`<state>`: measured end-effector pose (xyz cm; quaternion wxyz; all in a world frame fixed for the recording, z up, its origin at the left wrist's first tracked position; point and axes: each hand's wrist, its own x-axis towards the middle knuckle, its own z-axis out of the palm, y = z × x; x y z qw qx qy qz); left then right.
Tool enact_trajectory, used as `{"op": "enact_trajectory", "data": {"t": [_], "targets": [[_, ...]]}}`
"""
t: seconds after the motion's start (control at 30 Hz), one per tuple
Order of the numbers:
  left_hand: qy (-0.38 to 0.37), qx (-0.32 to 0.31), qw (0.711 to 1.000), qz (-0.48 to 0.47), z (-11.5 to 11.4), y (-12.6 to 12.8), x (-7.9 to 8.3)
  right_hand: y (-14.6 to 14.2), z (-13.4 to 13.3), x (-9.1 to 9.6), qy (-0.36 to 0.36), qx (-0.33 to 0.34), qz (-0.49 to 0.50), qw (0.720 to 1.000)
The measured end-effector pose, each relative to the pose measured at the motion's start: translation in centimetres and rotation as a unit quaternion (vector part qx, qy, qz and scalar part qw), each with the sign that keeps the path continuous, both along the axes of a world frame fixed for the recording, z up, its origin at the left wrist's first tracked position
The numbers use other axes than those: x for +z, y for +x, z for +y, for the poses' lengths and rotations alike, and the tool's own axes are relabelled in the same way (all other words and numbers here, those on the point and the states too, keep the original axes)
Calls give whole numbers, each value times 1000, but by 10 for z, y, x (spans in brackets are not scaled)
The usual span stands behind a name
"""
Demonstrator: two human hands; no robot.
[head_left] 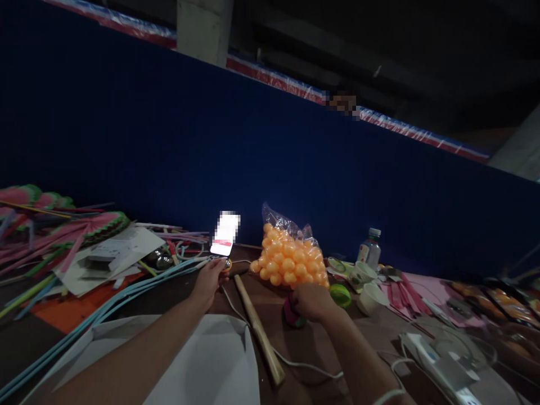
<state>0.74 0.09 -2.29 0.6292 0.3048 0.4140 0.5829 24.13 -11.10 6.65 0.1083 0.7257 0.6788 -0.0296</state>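
My left hand [210, 280] reaches forward to the foot of a lit phone [225, 234] that stands upright, its fingers curled round a small orange-yellow piece at the phone's base. My right hand [311, 301] is closed over a small pink and green object [292, 315] on the brown table [320, 343]. Just beyond that hand lies a clear bag of orange balls [288, 258]. A wooden stick [259, 329] lies between my two arms, and a white cable [295, 363] runs under it.
Pink and green paper fans [63, 222], blue and coloured straws [105, 306] and white sheets [107, 256] crowd the left. White cups [368, 292], a green tape roll [340, 295], a small bottle [370, 249], pink paper and a glue gun [434, 360] lie right. A dark blue partition [270, 157] stands behind.
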Motion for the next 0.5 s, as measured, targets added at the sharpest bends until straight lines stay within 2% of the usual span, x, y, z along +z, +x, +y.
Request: {"op": "enact_trajectory", "data": {"t": [0.13,0.5], "targets": [[-4,-4,1000,-3,0,0,1,3,7,-1,-39,57,-27,997],[-20,-9,1000,-4,-2,1,4,4,14,-6,-81,64,-47,994]]}}
